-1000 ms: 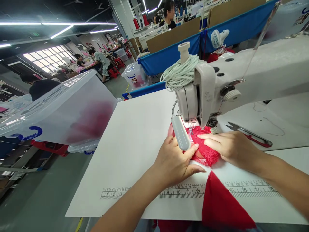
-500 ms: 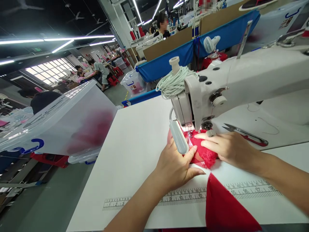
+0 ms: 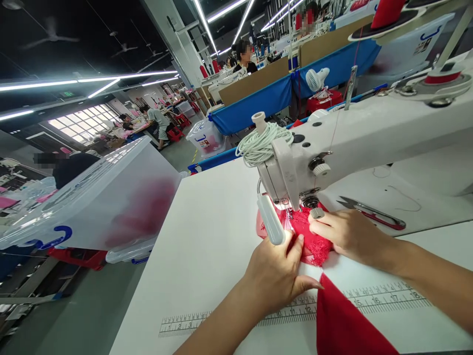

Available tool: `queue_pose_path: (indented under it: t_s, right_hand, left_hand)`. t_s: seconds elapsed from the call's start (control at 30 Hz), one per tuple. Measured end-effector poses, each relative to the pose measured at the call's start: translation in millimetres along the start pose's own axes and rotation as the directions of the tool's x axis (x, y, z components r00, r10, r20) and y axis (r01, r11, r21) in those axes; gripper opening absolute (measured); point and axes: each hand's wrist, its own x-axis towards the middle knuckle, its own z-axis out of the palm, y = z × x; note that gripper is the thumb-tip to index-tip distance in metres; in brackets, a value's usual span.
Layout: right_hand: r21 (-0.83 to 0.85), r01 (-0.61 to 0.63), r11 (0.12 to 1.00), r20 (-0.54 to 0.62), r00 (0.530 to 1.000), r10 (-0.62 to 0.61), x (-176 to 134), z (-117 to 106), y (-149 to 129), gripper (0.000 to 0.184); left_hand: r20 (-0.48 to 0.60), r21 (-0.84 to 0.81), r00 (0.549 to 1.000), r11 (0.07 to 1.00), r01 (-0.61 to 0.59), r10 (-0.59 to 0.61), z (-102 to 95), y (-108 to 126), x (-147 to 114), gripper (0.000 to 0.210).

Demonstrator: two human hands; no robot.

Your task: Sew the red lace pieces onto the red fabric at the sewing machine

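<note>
Red lace fabric (image 3: 316,246) lies under the presser foot of a white sewing machine (image 3: 354,133), with a sheer part spreading to the left. My left hand (image 3: 275,268) is closed on its near left edge, fingers bent onto the cloth and thumb sticking out to the right. A grey lamp-like piece (image 3: 271,219) on the machine hides some of those fingers. On the right side, my right hand (image 3: 354,236) has its fingers curled onto the lace, close beside the needle area. A plain red cloth (image 3: 343,320) hangs toward the table's front edge, its tip near my left thumb.
Thread snips (image 3: 373,213) lie right of the machine head, near a loose thread. A printed ruler (image 3: 380,298) runs along the white table (image 3: 192,246). A clear plastic bin (image 3: 121,207) stands left. Pale cord (image 3: 262,145) is wound on the machine. Other people work behind.
My right hand's fingers have drawn back from the needle and curled more. My left hand has slid slightly toward me, its fingers more bent. The whole view has shifted a little.
</note>
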Motion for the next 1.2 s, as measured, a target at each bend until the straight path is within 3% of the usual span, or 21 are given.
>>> queue_pose_path:
  t_s: [0.77,1.03,1.2]
  right_hand:
    - [-0.081,-0.043,0.996,-0.051,0.998,0.039,4.7,8.4,4.7,0.028]
    - [-0.011,-0.067,0.998,-0.017,0.998,0.067,5.1,7.5,4.7,0.025]
    - [-0.081,-0.077,0.994,-0.051,0.996,0.073,3.3,7.4,3.8,0.030]
  left_hand:
    - [-0.085,0.109,0.995,0.992,0.064,-0.055,9.4,-2.3,-1.9,0.089]
    - [-0.068,0.143,0.996,0.988,0.058,-0.049,14.2,-6.1,-3.0,0.080]
    - [-0.087,0.136,0.993,0.986,0.092,-0.081,11.3,-1.0,-2.3,0.067]
